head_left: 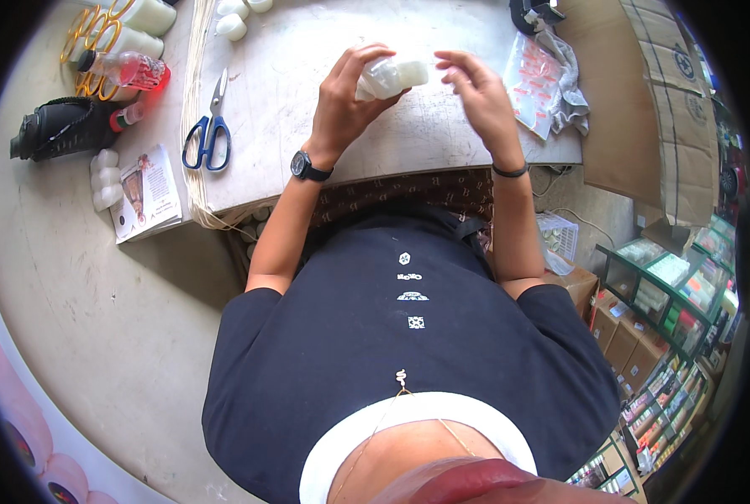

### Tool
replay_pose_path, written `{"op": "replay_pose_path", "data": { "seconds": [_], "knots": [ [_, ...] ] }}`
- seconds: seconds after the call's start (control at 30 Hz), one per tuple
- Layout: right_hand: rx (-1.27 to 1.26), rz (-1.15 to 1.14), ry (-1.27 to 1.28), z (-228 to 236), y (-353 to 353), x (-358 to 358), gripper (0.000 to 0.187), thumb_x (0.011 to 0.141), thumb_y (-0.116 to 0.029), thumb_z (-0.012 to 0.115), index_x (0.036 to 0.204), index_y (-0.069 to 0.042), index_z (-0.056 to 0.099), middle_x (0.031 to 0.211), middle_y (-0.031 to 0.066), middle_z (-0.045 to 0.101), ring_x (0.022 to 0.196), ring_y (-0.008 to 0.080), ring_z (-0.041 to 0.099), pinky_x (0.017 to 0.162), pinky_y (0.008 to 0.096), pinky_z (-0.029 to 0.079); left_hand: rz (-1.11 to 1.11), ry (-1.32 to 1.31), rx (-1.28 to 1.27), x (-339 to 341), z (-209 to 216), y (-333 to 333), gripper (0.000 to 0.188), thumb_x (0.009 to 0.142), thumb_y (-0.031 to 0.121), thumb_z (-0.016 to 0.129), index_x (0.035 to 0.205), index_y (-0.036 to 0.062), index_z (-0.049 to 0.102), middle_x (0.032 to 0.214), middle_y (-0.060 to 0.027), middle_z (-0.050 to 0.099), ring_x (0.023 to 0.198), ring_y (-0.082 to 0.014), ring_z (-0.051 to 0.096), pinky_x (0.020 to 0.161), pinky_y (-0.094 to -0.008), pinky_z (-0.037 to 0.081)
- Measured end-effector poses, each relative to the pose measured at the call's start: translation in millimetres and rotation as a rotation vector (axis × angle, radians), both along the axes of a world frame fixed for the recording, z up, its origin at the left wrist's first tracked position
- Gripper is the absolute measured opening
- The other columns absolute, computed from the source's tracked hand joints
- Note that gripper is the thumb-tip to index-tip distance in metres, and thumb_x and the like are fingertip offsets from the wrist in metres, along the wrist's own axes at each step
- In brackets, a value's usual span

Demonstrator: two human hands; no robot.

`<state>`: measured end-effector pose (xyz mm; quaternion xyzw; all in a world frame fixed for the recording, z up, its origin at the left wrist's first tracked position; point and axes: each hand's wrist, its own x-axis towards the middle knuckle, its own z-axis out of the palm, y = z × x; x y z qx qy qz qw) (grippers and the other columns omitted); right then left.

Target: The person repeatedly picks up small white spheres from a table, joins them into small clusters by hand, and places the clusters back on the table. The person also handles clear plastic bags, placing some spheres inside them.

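Above the table, my left hand (348, 97) is closed around a whitish translucent piece (396, 77), roughly cylindrical; it is too unclear to name more exactly. The fingers wrap its left end and the thumb lies beneath it. Just to the right hovers my right hand (480, 97), fingers apart and a little bent, with nothing in them. A small gap separates its fingertips from the piece. Blue-handled scissors (212, 134) lie to the left of my left hand, beside a long bundle of pale cords (192, 109).
White cylinders (139, 42) with yellow bands, a bottle of red drink (144, 71) and a black bottle (64, 128) occupy the left. Nearby are a white bubble-shaped block (106, 181) and a printed sheet (148, 193). A plastic bag (534, 84) and cardboard (623, 101) are at right.
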<state>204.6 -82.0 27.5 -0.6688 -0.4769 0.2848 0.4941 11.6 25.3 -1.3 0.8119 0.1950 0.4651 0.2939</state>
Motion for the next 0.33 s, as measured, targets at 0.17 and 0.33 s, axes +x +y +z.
{"op": "replay_pose_path", "data": {
  "seconds": [0.17,0.33],
  "knots": [
    [0.118,0.014,0.184,34,-5,-28,0.033,0.093,-0.017,0.076,0.121,-0.001,0.071,0.115,0.0098,0.068,0.098,0.0141,0.068,0.084,0.0263,0.057,0.046,-0.075,0.125,4,3,-9,0.067,0.073,0.011,0.088,0.133,0.0121,0.057,0.128,-0.0075,0.067,0.121,-0.0296,0.064,0.109,-0.0467,0.050],
    [0.153,-0.075,0.290,7,-3,-38,0.038,0.089,-0.016,0.080,0.124,-0.005,0.072,0.122,0.0164,0.069,0.102,0.0187,0.071,0.089,0.0266,0.058,-0.002,-0.123,0.198,-2,-17,-5,0.081,0.079,0.017,0.085,0.147,0.0162,0.041,0.134,-0.0080,0.066,0.127,-0.0279,0.061,0.116,-0.0498,0.041]
  ]
}}
